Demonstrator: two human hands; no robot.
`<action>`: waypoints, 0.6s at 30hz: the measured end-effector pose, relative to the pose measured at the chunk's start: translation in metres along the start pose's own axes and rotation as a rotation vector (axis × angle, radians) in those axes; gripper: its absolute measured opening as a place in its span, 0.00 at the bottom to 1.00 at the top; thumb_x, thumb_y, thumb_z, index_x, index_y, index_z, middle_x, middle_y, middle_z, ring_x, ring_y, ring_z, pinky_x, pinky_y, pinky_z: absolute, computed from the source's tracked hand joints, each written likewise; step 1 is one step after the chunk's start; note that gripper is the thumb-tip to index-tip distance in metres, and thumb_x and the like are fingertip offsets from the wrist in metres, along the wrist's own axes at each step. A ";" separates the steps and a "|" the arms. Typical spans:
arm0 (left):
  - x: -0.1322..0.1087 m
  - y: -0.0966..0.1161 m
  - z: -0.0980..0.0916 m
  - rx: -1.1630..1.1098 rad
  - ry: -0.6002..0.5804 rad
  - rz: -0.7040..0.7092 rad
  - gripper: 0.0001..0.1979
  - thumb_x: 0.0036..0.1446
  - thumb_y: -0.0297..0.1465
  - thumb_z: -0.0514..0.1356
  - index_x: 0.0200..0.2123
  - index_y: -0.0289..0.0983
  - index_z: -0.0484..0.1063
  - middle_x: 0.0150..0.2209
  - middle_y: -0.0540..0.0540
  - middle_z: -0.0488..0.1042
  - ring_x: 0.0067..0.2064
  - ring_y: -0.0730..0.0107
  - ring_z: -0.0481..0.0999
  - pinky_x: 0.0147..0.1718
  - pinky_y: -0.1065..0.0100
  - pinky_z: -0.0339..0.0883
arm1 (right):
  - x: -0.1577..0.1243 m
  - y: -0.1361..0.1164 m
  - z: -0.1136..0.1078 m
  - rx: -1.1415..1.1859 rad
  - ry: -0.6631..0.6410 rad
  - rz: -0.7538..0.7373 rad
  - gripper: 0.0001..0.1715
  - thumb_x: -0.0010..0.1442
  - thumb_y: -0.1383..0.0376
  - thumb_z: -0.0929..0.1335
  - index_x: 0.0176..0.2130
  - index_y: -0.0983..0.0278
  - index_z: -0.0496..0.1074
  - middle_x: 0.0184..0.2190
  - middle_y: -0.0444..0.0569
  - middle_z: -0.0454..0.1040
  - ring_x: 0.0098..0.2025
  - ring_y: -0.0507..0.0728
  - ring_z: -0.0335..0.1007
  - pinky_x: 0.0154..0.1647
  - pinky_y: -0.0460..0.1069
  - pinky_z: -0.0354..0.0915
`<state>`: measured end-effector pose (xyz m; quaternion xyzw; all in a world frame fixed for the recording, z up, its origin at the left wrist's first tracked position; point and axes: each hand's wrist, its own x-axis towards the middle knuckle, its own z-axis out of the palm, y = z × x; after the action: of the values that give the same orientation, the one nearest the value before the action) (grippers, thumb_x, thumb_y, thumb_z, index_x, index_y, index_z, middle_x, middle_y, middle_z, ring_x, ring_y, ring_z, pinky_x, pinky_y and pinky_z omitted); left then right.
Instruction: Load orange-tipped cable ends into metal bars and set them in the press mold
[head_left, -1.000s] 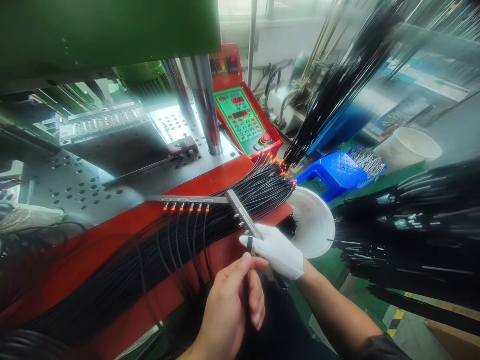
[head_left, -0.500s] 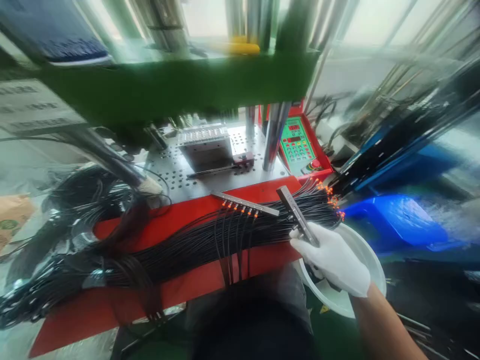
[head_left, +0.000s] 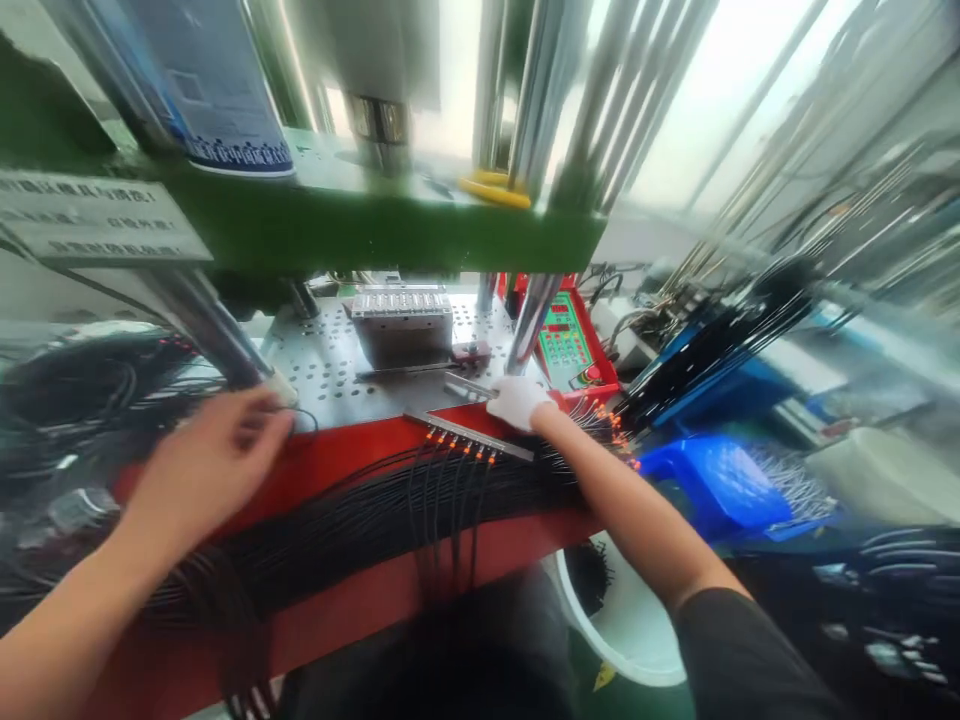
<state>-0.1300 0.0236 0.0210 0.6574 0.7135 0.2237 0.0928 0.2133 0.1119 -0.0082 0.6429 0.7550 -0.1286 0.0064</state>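
Nearby, the bare left hand [head_left: 214,450] has loosely parted fingers. Beyond, a slim grey strip [head_left: 471,436] carries orange-tipped black cables [head_left: 455,515]; farther, the gloved right hand [head_left: 519,402] grips a narrow silvery bar [head_left: 466,388] by the perforated plate [head_left: 330,360].

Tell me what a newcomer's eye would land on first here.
Probably the white-gloved right hand, holding a metal bar near the perforated plate at centre. Nearer the camera, a thick bundle of black cables crosses the red table. Behind and to the right, a red control box with a green panel stands out.
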 end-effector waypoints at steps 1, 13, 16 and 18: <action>0.005 0.003 0.018 0.001 -0.033 0.079 0.21 0.59 0.46 0.51 0.51 0.43 0.66 0.44 0.50 0.73 0.39 0.66 0.74 0.43 0.64 0.67 | 0.007 -0.005 0.002 -0.025 0.016 -0.005 0.20 0.54 0.59 0.65 0.42 0.66 0.76 0.42 0.57 0.76 0.41 0.60 0.71 0.38 0.49 0.61; 0.040 0.053 0.111 0.161 -0.319 0.438 0.21 0.59 0.37 0.50 0.55 0.42 0.65 0.45 0.41 0.70 0.36 0.58 0.75 0.38 0.62 0.63 | -0.058 0.020 -0.006 0.114 0.035 -0.177 0.22 0.62 0.50 0.61 0.41 0.60 0.76 0.36 0.47 0.75 0.37 0.54 0.70 0.39 0.46 0.62; 0.044 0.050 0.113 0.114 -0.348 0.427 0.17 0.59 0.39 0.51 0.49 0.42 0.69 0.42 0.43 0.71 0.36 0.60 0.74 0.37 0.65 0.62 | -0.090 0.035 0.009 0.249 0.022 -0.203 0.17 0.55 0.52 0.69 0.38 0.60 0.76 0.34 0.46 0.72 0.34 0.53 0.69 0.38 0.47 0.63; 0.047 0.047 0.111 0.059 -0.368 0.450 0.15 0.58 0.40 0.52 0.45 0.41 0.70 0.42 0.44 0.71 0.37 0.61 0.74 0.37 0.65 0.62 | -0.099 0.039 0.021 0.207 0.113 -0.236 0.13 0.58 0.55 0.68 0.38 0.61 0.75 0.33 0.47 0.70 0.36 0.54 0.68 0.40 0.48 0.63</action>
<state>-0.0463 0.0935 -0.0489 0.8310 0.5273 0.0949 0.1496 0.2654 0.0169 -0.0183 0.5531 0.8072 -0.1691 -0.1177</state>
